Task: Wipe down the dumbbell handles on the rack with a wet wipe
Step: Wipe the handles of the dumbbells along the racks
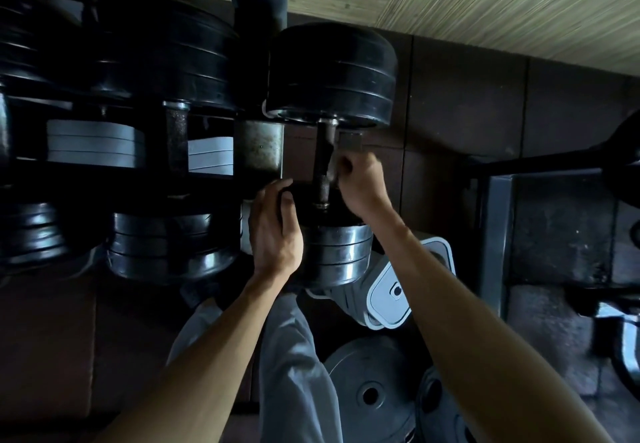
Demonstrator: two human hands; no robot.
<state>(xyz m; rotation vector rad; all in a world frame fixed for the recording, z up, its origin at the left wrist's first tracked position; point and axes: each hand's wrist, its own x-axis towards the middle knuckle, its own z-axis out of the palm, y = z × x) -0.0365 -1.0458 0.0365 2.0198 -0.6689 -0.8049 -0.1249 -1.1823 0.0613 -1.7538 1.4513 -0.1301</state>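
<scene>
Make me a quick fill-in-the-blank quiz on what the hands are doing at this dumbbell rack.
1. The right hand holds the wipe against the dumbbell's ____.
2. The left hand rests on the near weight, the one closer to the ____.
3. The handle being wiped belongs to the ____most dumbbell on the rack.

Missing words: handle; person; right

wipe (333,168): blurred pale scrap at my right grip (360,184); I can't make out its shape.
handle (321,168): its right side is hidden behind that grip.
left dumbbells (31,227): cut off by the frame edge.
</scene>
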